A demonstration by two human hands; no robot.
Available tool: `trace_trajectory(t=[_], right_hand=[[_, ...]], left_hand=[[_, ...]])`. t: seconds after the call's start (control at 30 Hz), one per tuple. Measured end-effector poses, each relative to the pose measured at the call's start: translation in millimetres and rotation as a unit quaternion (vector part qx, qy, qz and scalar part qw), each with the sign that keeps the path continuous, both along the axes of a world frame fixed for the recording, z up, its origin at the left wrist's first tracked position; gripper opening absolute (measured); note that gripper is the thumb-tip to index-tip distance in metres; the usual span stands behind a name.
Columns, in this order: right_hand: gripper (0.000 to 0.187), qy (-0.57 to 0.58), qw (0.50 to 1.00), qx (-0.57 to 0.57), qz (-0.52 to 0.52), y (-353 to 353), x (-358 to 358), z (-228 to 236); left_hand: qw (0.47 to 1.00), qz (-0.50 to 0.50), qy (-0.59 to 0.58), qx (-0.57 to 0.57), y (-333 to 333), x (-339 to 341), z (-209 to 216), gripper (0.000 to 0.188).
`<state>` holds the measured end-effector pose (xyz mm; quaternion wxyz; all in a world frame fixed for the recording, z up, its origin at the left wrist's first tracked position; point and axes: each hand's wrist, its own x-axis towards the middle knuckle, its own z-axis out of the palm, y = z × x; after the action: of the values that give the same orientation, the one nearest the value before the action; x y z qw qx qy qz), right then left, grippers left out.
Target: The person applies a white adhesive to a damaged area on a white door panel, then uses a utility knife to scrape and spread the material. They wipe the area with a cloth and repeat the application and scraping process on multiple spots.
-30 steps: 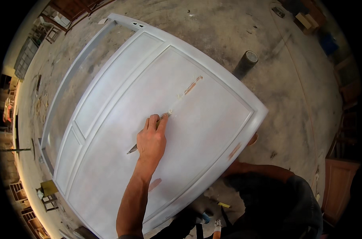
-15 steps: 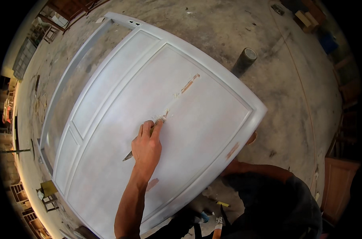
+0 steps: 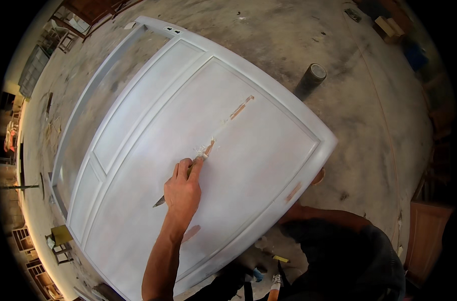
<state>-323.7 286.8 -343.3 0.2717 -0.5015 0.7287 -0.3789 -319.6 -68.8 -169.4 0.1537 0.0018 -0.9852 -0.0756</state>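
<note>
A large white-painted panelled door (image 3: 248, 165) lies flat before me. My left hand (image 3: 182, 188) is closed around a narrow knife-like scraper (image 3: 159, 201), whose pointed dark end sticks out behind the fist. Its working end meets the door at the lower end of a bare brown strip (image 3: 208, 148), with pale shavings around it. Farther up runs another brown strip (image 3: 241, 107) in line with the first. My right forearm (image 3: 334, 215) passes under the door's right edge, and the right hand is hidden there.
A dark cylinder (image 3: 310, 80) stands on the concrete floor (image 3: 369, 150) beyond the door's right edge. A reddish-brown rounded thing (image 3: 319, 176) shows by the near right corner. Small stools (image 3: 63, 243) and wooden furniture (image 3: 429, 236) stand around the room. A yellow object (image 3: 280, 259) lies near my feet.
My left hand has drawn slightly down and left with the scraper. More of the nearer brown strip now shows beyond the fingertips. The right arm has stayed in place.
</note>
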Motion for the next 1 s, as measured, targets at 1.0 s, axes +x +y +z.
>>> trace_trajectory(t=[1.0], right_hand=[[0.063,0.116,0.990,0.077,-0.024,2.0,4.2,3.6]], left_hand=[[1.000,0.028,0.003,-0.010,-4.6,12.6,2.3,0.041]])
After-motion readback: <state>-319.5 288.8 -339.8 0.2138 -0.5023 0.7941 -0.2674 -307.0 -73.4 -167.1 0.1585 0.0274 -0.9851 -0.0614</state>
